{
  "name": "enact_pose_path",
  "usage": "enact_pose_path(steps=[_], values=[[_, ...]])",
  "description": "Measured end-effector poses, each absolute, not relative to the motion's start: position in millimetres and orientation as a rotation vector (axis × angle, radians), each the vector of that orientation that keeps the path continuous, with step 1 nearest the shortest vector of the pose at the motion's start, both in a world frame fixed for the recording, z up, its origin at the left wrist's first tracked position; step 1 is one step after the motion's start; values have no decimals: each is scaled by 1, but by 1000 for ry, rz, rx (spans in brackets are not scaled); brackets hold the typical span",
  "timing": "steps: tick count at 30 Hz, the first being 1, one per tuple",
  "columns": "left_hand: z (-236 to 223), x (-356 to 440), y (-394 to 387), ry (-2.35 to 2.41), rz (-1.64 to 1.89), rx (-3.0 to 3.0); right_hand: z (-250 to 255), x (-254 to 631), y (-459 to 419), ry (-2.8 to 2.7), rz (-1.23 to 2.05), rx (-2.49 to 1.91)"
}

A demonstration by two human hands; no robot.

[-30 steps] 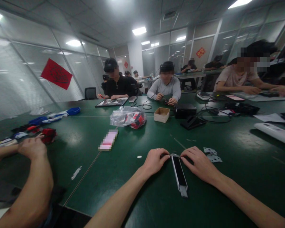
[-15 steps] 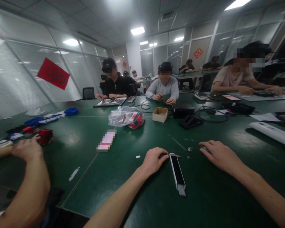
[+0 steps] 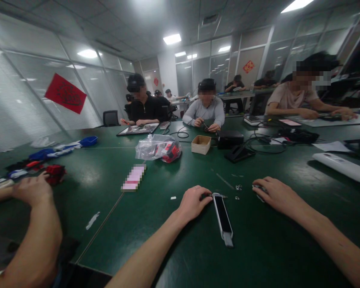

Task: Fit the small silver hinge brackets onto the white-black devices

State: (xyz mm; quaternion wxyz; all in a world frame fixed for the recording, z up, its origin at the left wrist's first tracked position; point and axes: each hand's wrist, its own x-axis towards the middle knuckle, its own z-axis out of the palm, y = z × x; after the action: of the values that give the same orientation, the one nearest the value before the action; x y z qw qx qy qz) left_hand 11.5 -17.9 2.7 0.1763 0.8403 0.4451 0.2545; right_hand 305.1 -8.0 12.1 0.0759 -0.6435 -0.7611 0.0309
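Note:
A long black-and-silver device [image 3: 222,218] lies lengthwise on the green table [image 3: 174,240] in front of me. My left hand [image 3: 193,203] rests at its far end, fingers curled and pinched on a small dark part I cannot make out. My right hand [image 3: 276,194] lies to the right of the device, apart from it, fingers curled over small flat metal pieces [image 3: 259,188]. Two tiny metal bits [image 3: 237,187] sit on the table between my hands.
A co-worker's arm and hand [image 3: 33,192] reach in at the left near red and blue parts [image 3: 52,172]. Farther off lie a pink card [image 3: 134,178], a plastic bag of parts [image 3: 159,149], a small cardboard box [image 3: 201,145], black devices with cables [image 3: 238,152] and a white bar [image 3: 342,166]. Several people sit across the table.
My right hand left the device's far end and moved right onto the small metal pieces. My left hand stayed at the device's end.

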Motion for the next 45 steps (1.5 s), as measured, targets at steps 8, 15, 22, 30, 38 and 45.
enact_pose_path(steps=[8,15,22,30,38,45], values=[[4,11,-19,1269,716,2375,15,305,-7,-2264,175,-1976],[2,13,-16,1257,752,2369,24,324,-7,-2232,30,-1984],[0,13,-12,1241,786,2382,32,335,-8,-2261,90,-2063],[1,14,-13,1247,789,2401,16,297,-11,-2309,-54,-1734],[4,14,-14,1246,762,2389,11,271,-6,-2402,-80,-1655],[2,13,-14,1249,779,2382,14,273,-5,-2413,-52,-1674]])
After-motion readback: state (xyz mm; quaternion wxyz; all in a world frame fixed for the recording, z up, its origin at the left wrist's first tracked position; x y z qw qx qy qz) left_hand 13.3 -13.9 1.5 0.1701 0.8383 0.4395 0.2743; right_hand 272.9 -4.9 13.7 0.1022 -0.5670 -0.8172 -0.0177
